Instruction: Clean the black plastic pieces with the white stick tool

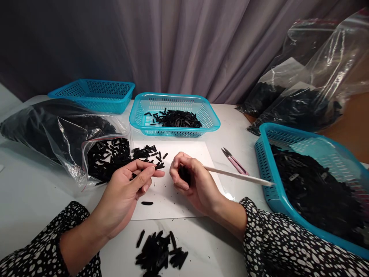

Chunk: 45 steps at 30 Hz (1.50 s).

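Note:
My left hand [131, 192] pinches small black strips [159, 166] between thumb and fingertips, above a white sheet [175, 207]. Close by on its right, my right hand [196, 181] is curled, with a bunch of black strips [184, 175] partly hidden inside its fingers. A thin white stick [239, 175] is also held in that hand and juts out to the right, over the table. One single strip [147, 203] lies on the sheet below my left hand. More strips [144, 152] are scattered just beyond it, by the mouth of a clear bag [65, 134].
Pink-handled snips [235, 161] lie right of the sheet. A blue basket [173, 130] with strips stands behind; another blue basket [92, 104] is at back left. At right, a larger basket [268, 169] holds many strips, near filled bags [305, 100]. A pile [157, 254] lies in front.

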Motion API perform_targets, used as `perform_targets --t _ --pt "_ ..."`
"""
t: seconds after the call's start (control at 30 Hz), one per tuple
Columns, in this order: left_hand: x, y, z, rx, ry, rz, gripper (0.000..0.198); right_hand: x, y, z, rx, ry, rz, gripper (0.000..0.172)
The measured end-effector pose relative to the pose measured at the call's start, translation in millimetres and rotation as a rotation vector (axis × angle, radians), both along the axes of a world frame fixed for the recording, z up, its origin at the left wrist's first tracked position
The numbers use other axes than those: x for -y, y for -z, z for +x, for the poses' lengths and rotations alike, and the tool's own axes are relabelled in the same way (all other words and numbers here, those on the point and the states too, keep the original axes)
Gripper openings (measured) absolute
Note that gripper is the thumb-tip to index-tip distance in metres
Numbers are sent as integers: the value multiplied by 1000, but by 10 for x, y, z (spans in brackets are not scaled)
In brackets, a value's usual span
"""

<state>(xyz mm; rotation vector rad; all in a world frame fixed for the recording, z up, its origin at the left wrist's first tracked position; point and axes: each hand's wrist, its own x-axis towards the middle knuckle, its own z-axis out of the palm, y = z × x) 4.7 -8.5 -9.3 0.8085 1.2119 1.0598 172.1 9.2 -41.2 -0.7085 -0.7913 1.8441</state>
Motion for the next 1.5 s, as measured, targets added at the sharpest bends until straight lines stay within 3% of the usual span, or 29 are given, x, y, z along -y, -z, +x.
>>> perform_targets --t 0.13,0.5,0.73,1.3,1.5 --pt "5 7 4 -25 32 19 23 41 8 -16 117 -45 34 33" --pt "-7 -4 1 49 47 -43 20 64 -34 -2 155 -2 13 30" --pt "-17 10 13 114 -4 -76 35 36 -46 -1 138 8 -22 26" --pt "-18 19 -8 66 77 -60 22 41 -21 2 143 -6 11 25" --pt "5 -15 -9 79 91 -68 26 32 2 2 141 -12 9 26"
